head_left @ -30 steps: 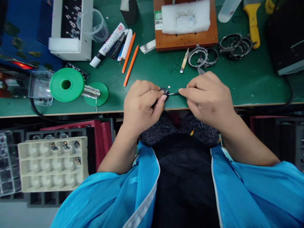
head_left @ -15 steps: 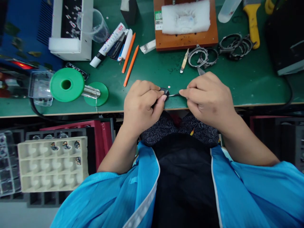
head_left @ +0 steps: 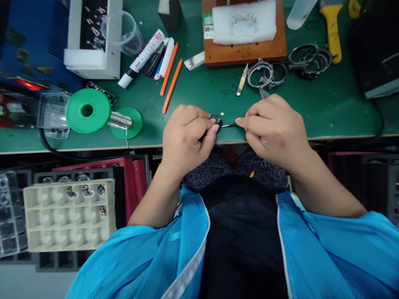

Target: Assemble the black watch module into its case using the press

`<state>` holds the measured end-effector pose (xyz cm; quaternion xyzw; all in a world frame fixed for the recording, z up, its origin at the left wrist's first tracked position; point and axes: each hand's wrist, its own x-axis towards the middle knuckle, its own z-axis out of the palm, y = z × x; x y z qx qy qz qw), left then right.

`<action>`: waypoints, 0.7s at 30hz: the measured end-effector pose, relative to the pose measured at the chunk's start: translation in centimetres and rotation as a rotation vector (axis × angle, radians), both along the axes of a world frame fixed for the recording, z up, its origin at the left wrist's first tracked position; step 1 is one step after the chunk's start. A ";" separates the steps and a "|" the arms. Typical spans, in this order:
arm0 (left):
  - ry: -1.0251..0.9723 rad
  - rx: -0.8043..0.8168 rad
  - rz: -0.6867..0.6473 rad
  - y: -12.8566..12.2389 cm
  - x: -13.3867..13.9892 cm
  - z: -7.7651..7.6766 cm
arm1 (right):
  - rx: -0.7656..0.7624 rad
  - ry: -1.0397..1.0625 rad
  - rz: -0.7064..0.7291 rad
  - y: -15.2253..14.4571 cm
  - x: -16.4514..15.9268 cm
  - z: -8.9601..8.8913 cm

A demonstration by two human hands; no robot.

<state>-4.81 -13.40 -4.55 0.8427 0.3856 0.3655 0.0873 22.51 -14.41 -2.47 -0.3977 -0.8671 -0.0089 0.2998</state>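
Note:
Near the bench's front edge my left hand pinches a small round black part, most of it covered by my fingers and thumb. My right hand is closed on a thin dark tool with a slim metal tip; its kind cannot be made out, as the rest is inside my fingers. The tool's tip points left and meets the right side of the black part. A tiny white ring-like piece lies on the green bench just beyond the part.
A green solder spool stands left, with orange sticks and a marker behind. Metal rings lie beyond my right hand, before a brown block with white foam. A cream tray sits below the bench at left.

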 end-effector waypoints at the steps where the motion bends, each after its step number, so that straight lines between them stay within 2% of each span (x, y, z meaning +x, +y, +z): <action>1: 0.000 -0.013 0.002 0.0 0.0 0.0 | 0.001 0.002 0.000 0.0 0.0 0.0; 8: -0.023 -0.009 -0.007 -0.1 0.1 0.2 | -0.018 0.001 -0.009 -0.1 0.0 -0.2; 14: 0.007 0.086 0.003 -0.1 0.3 0.3 | 0.004 -0.004 -0.001 0.0 0.0 -0.2; 21: 0.018 0.062 0.019 -0.1 0.3 0.3 | -0.010 -0.047 0.012 0.0 0.1 -0.1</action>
